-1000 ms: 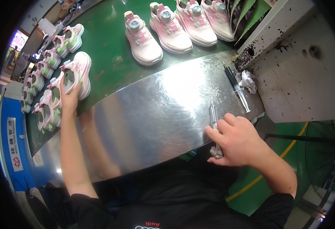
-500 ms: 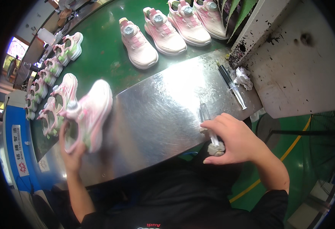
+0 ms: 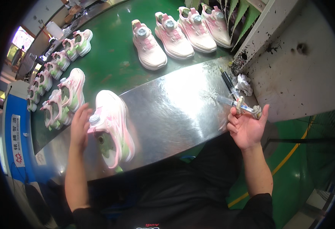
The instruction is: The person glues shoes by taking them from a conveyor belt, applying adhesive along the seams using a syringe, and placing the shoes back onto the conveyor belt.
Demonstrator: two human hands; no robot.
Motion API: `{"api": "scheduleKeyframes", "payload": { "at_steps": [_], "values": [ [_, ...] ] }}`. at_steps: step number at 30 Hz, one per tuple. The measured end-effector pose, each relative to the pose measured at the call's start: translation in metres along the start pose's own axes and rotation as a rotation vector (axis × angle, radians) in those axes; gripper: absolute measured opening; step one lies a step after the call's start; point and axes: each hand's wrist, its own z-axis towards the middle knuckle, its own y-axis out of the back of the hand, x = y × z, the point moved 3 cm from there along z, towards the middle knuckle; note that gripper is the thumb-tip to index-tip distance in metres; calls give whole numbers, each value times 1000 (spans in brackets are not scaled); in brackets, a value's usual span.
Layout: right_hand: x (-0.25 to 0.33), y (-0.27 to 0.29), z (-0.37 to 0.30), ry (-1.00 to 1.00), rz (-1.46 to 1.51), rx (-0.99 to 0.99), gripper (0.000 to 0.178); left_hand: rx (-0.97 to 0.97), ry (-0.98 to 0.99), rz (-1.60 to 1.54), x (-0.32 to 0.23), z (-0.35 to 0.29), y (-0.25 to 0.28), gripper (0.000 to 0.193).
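A pink and white sneaker (image 3: pixel 112 108) with a dial on its tongue rests on the metal plate (image 3: pixel 163 118), toe pointing away from me. Just left of it is my left hand (image 3: pixel 80 128), its fingers stretched out and gripping nothing. At the plate's right end my right hand (image 3: pixel 247 128) holds a clear syringe (image 3: pixel 226 100) between its fingers, palm turned up. Greyish lumps of crumpled material cling to the syringe's barrel and plunger end. Beyond it lie a dark-filled syringe (image 3: pixel 227 81) and a crumpled white tissue (image 3: pixel 243 84).
Several finished-looking pink and white sneakers (image 3: pixel 149 49) stand in a row on the green surface (image 3: pixel 110 49) at the back. More sneakers (image 3: pixel 73 89) line the left side. A stained pale metal panel (image 3: pixel 297 65) rises on the right. A blue machine housing (image 3: pixel 20 141) borders the left.
My left hand has set the sneaker down on the metal plate and let go. My right hand has moved right and away from me with the syringe, turning palm up.
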Motion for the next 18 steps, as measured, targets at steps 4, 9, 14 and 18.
{"api": "scheduleKeyframes", "payload": {
  "at_steps": [4, 9, 14, 18],
  "values": [
    [-5, -5, -6, -6, -6, -21, 76, 176, 195, 93, 18, 56, -21, 24],
    [-14, -8, 0, -35, -3, -47, 77, 168, 67, 304, 18, 64, 0, 27],
    [-4, 18, -1, 47, -26, 337, 74, 216, 31, -285, -31, 27, -84, 36],
    [-10, 5, -9, 176, -295, 200, 89, 282, -164, -709, -38, 5, -101, 35]
  ]
}}
